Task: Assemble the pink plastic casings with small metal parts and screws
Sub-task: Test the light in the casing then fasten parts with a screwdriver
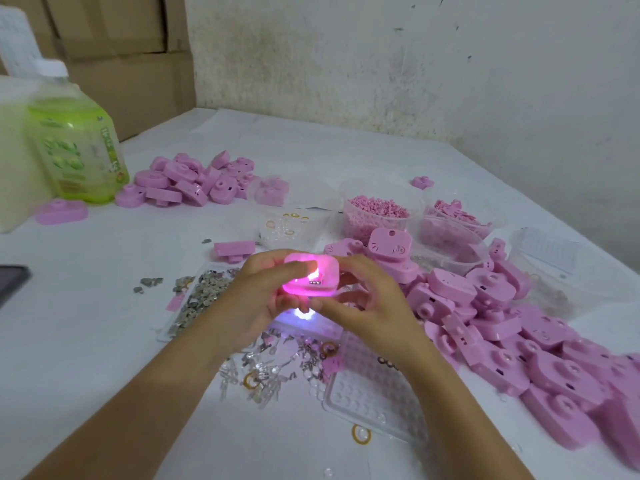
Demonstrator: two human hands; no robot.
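Note:
Both hands hold one pink plastic casing [322,271] above the table's middle; it glows bright pink from a light inside. My left hand [259,296] grips its left side, with the thumb pressed on top. My right hand [363,303] pinches its right and lower edge. A white-blue glow [303,314] shines just under the casing. Small metal parts [201,296] lie in a flat tray left of my hands. More metal pieces, clear LEDs and rings [277,368] are scattered below my wrists.
A large heap of pink casings [502,327] fills the right side; a smaller heap [194,180] lies far left. Clear tubs of pink bits [377,213] stand behind. A green bottle [76,140] stands at the left, a dark phone [10,278] at the left edge, a clear blister tray [374,393] near my right forearm.

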